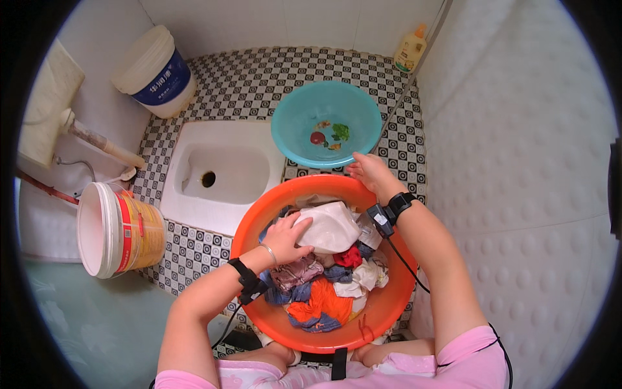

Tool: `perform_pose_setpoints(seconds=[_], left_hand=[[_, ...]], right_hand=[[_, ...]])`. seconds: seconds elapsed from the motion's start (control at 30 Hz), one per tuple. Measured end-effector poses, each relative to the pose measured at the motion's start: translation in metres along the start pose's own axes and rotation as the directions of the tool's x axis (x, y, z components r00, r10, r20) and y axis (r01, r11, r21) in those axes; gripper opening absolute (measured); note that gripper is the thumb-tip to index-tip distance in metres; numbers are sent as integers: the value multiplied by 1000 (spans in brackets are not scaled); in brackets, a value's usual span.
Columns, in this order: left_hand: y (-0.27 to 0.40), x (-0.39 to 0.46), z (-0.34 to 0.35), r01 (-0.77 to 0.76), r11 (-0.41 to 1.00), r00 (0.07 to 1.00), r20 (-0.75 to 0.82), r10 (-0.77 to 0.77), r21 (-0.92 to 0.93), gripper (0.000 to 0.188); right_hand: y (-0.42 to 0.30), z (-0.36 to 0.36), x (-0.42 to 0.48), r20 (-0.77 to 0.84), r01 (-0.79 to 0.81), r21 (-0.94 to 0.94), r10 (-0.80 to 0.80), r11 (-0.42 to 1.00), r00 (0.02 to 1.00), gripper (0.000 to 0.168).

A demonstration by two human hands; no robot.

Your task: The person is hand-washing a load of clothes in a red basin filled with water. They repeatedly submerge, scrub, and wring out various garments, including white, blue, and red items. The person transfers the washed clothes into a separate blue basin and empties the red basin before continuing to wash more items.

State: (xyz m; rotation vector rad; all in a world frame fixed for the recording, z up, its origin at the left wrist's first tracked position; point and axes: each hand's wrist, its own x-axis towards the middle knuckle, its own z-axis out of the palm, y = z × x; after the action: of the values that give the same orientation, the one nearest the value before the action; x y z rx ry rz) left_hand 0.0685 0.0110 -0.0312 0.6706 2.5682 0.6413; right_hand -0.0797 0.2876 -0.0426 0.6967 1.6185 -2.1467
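In front of me stands a large orange plastic basin (252,219) full of crumpled laundry. My left hand (284,239) lies with spread fingers on a wet white cloth (330,227) that bulges up from the pile. Beyond it is a turquoise plastic basin (299,102), where my right hand (371,171) grips the near right rim, one digit over the edge and the others below it. Around the white cloth lie a red cloth (348,257), an orange garment (323,301), blue denim (338,274) and a purplish patterned cloth (296,272).
A white squat toilet (223,129) with an open drain lies to the left. Two plastic buckets, one blue-labelled (163,80) and one yellow-labelled (141,233), stand along that side. A pump bottle (410,51) and a grey hose (413,73) are at the back right, beside the wall (515,170).
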Motion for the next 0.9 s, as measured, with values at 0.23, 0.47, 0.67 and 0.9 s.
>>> perform_pose_setpoints(seconds=[0.23,0.47,0.67,0.9], left_hand=[[6,-2,-8,-31,997,998,61,26,76,88],[20,15,0,21,958,996,75,-45,285,86],[23,38,-4,185,949,975,71,-209,256,70],[22,11,-25,170,985,980,107,-170,13,47]], right_hand=[[-12,-48,-46,-54,289,-334,-324,897,944,27],[9,-81,-70,-34,462,-554,-573,693,819,16],[33,-29,-115,289,576,-675,-554,461,781,16],[75,-25,-139,495,554,-768,-249,322,832,25]])
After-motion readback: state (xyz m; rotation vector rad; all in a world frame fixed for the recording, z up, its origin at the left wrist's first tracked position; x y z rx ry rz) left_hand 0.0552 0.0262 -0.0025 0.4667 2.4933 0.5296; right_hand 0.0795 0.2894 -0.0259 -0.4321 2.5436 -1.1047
